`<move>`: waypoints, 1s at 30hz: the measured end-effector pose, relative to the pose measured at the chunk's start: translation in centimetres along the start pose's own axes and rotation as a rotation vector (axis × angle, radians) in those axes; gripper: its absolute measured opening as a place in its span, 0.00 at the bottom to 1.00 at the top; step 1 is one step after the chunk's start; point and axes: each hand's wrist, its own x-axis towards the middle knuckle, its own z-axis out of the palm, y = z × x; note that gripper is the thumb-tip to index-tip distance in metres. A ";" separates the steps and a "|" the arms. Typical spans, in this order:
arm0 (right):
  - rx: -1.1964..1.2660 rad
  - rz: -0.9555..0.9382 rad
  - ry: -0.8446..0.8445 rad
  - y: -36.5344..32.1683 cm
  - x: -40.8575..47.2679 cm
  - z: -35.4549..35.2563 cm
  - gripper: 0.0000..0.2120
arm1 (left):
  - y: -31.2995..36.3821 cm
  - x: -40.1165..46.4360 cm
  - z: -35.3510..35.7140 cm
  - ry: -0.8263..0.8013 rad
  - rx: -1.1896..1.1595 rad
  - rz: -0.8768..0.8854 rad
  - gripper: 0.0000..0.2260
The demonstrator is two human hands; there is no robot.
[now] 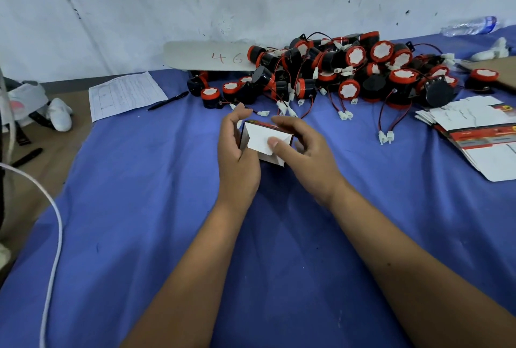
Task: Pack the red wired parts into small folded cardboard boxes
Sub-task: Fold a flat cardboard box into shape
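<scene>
Hands meet over the middle of the blue-covered surface (139, 208), both on a small cardboard box (265, 142). The left hand (237, 158) grips the box's left side, its fingers curled round it and the thumb up near the far edge. The right hand (301, 149) holds it from the right, thumb pressing on the white flap that faces the camera; the other fingers curl behind the box. Whether a part already sits inside cannot be seen, since the flap covers the opening.

Beyond the hands, a heap of red wired parts (349, 74) lies against the wall, red and black leads with white plugs trailing toward the box. A stack of flat unfolded boxes (474, 130) lies to the right. At left rear are a printed sheet (125, 95) and a black pen (167, 100) just beside it. A clear bottle (472, 25) lies at far right.
</scene>
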 end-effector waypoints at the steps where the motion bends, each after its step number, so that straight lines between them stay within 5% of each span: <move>1: 0.034 0.006 0.021 0.0 0.1 0.0 0.17 | 0.1 -0.2 0.2 -0.002 -0.023 0.011 0.22; 3: 0.060 0.007 0.106 0.0 0.2 -0.1 0.16 | 0.1 -0.4 0.3 0.008 -0.068 0.000 0.18; 10: 0.003 -0.019 0.203 0.6 0.4 -0.3 0.17 | -1.0 -0.8 0.2 -0.324 0.275 0.096 0.36; 15: -0.219 -0.044 0.082 0.7 0.1 0.1 0.17 | -1.4 0.1 -0.4 -0.123 0.551 0.295 0.34; 19: -0.300 -0.074 0.192 0.4 0.0 0.1 0.16 | -1.1 -0.1 -0.1 -0.229 0.655 0.429 0.35; 30: -0.352 -0.056 0.309 -0.3 0.0 0.2 0.07 | -0.1 -0.5 0.6 -0.181 0.575 0.467 0.29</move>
